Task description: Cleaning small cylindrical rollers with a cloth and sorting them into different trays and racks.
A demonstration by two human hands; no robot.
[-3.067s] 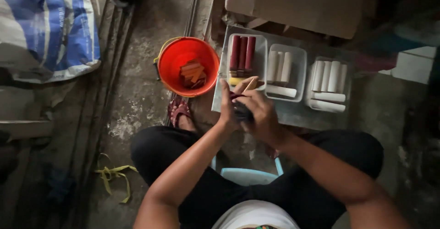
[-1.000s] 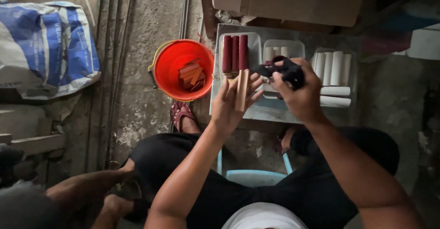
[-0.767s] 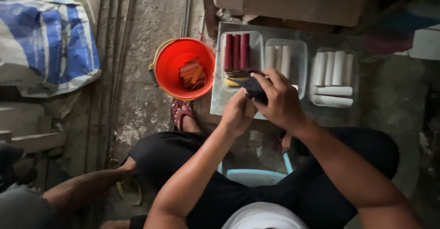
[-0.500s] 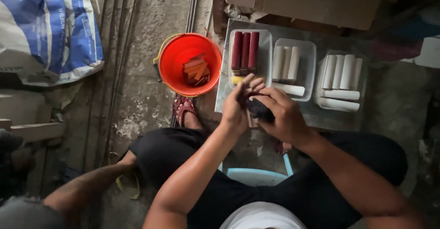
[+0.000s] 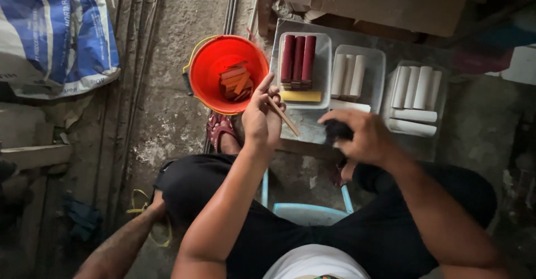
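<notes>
Parting since before, left hand [image 5: 262, 117] pinches a thin stick [image 5: 283, 117]; right hand [image 5: 357, 136] grips a dark object [image 5: 336, 129]

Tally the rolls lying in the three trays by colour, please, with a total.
Dark red rolls, left tray: 3
White rolls, middle tray, upright: 3, plus 1 lying crosswise
White rolls, right tray, upright: 4, plus 2 crosswise
Total: 13 rolls in view
</notes>
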